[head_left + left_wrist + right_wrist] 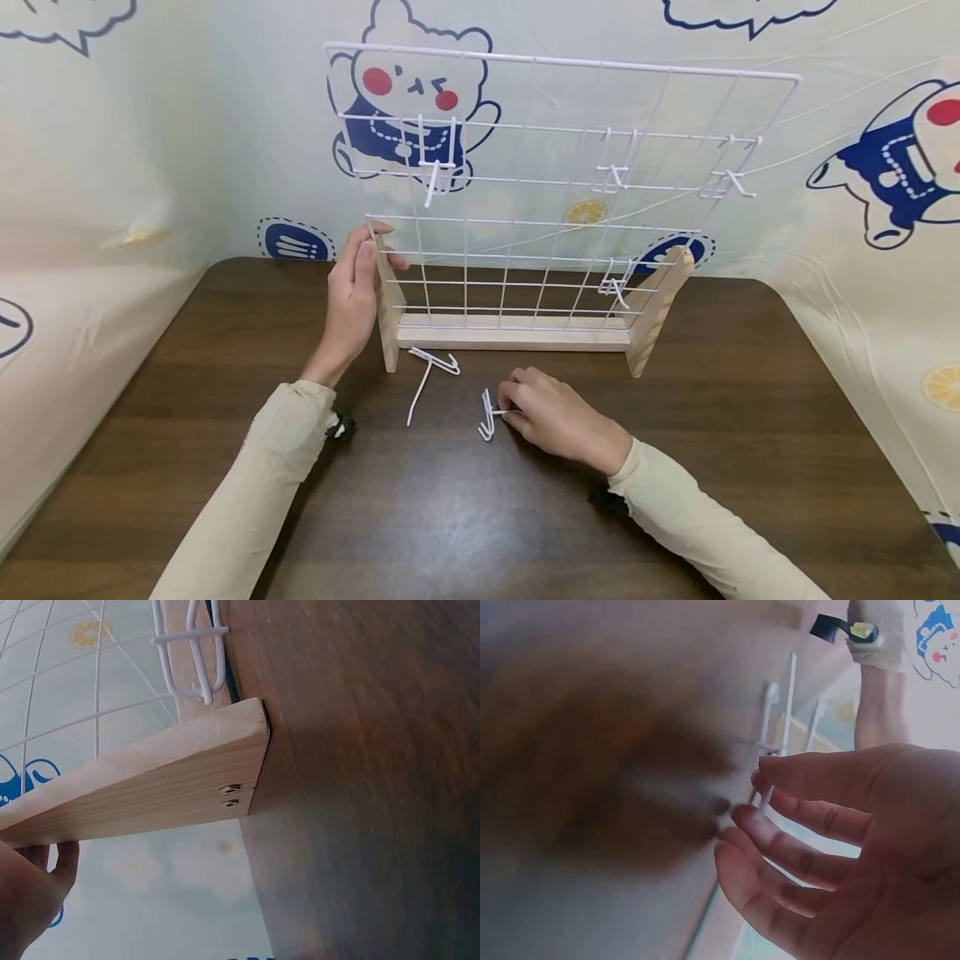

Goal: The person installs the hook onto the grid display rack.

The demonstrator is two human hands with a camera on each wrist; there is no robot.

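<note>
A white wire grid rack [562, 62] stands on the table between two wooden side supports. My left hand [351, 287] grips the upper part of the left wooden support [388, 321], thumb on the near side; the left wrist view shows the fingers at the edge of this wooden support [150, 776]. My right hand [558, 417], low over the tabletop, pinches the stem of a white double-wire hook [487, 421] between thumb and fingers. A second white hook [431, 361] lies on the table near the foot of the left support.
Several white hooks hang on the grid, one at the upper left [435, 171] and another at the lower right [615, 287]. A wooden crossbar [513, 333] joins the right support [652, 312] to the left. Behind the brown table [465, 517] hangs a printed cloth [262, 125].
</note>
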